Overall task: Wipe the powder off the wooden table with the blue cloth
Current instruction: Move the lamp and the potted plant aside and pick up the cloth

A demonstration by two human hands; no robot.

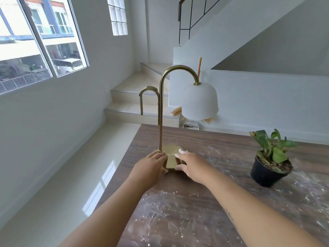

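On the wooden table, both hands hold the lamp base.

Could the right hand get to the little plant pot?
Probably yes. The right hand holds the lamp base, and only powdery wooden table lies between it and the plant pot.

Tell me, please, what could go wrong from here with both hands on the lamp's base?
The lamp base sits close to the wooden table's left edge, and its white shade hangs well off to one side, so it may tip or slip off as the left hand and right hand grip it. The powder lies close to both forearms and could smear onto them. The potted plant has powder around it; wiping there might knock it.
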